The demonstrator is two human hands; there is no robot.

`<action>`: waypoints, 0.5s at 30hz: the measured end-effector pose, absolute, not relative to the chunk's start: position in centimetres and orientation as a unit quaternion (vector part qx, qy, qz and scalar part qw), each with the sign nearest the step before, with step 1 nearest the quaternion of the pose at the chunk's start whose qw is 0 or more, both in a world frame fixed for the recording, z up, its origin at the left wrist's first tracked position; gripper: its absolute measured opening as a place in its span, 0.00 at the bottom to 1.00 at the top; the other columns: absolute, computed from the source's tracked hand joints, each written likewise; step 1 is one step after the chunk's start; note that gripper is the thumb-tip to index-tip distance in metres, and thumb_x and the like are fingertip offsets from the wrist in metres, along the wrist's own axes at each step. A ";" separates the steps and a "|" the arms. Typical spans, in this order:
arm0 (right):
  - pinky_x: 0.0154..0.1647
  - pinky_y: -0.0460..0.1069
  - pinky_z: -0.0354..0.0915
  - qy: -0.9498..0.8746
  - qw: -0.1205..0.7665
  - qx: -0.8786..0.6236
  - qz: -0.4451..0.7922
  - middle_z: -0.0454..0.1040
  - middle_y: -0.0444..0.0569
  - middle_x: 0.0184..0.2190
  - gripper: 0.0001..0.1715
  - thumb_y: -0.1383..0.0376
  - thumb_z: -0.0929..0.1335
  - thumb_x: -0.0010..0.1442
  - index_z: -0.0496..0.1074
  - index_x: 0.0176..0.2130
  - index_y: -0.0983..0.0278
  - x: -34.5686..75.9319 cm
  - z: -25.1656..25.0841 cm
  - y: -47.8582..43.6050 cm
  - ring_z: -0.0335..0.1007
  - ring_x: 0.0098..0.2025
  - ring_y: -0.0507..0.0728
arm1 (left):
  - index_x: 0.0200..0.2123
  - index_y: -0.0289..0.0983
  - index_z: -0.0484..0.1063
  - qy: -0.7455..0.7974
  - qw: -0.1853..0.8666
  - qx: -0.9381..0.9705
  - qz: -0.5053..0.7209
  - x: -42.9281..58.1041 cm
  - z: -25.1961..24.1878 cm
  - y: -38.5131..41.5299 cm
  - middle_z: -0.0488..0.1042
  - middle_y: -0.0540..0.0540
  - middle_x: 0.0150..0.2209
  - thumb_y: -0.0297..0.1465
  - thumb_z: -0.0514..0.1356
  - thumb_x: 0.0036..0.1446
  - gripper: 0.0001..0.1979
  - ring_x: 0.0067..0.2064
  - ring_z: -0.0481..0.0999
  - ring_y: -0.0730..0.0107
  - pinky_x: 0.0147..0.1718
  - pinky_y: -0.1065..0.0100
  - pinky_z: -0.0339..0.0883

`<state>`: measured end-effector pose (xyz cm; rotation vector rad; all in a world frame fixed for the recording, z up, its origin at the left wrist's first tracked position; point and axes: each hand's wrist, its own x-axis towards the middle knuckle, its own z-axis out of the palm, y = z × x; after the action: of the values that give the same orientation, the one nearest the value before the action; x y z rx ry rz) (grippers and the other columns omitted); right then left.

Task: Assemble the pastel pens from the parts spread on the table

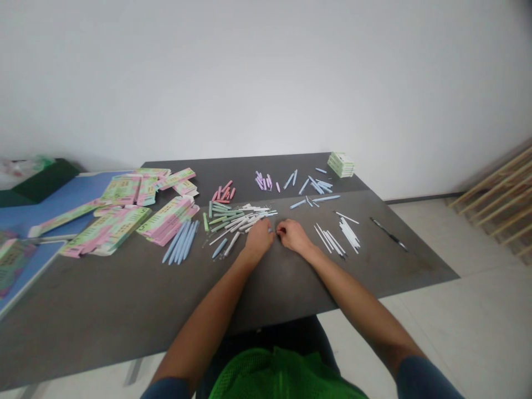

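My left hand (260,237) and my right hand (293,235) meet at the middle of the dark grey table (124,310), fingers curled and pinched together around something small that I cannot make out. Just beyond my left hand lies a pile of white and green pen parts (236,217). White thin tubes (338,235) lie to the right of my right hand. Blue pen barrels (182,240) lie in a row to the left.
Pink and green flat cartons (124,213) cover the table's left part. Red caps (223,193), purple caps (263,180) and blue parts (313,187) sit farther back. A small stack of cartons (341,164) stands at the far right corner. A black pen (388,233) lies right.
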<state>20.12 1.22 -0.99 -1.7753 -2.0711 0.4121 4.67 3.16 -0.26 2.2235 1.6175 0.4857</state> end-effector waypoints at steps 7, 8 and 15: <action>0.42 0.46 0.63 -0.737 0.205 -0.624 0.159 0.78 0.50 0.35 0.04 0.68 0.71 0.59 0.78 0.35 0.63 20.6 -0.9 1.2 0.73 0.39 0.55 | 0.40 0.36 0.74 0.575 0.170 0.785 0.157 4.7 -0.2 3.4 0.78 0.37 0.44 0.30 0.63 0.52 0.11 0.45 0.77 0.56 0.43 0.64 0.67; 0.42 0.46 0.62 -0.737 0.208 -0.623 0.162 0.78 0.49 0.34 0.03 0.68 0.71 0.59 0.78 0.35 0.62 20.8 -0.9 1.3 0.72 0.38 0.55 | 0.41 0.36 0.74 0.577 0.169 0.783 0.156 4.7 -0.2 3.4 0.78 0.37 0.45 0.31 0.63 0.52 0.11 0.46 0.77 0.57 0.44 0.64 0.67; 0.37 0.44 0.63 -0.696 0.217 -0.663 0.169 0.81 0.44 0.32 0.07 0.68 0.69 0.60 0.79 0.34 0.61 24.3 0.0 2.6 0.74 0.34 0.53 | 0.40 0.35 0.76 0.576 0.165 0.781 0.173 6.0 0.3 4.1 0.78 0.37 0.45 0.30 0.62 0.53 0.11 0.48 0.76 0.56 0.49 0.63 0.66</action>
<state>24.33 2.63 0.03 -1.8372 -1.9285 0.4671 6.00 4.14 0.28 2.2252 1.6419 0.4937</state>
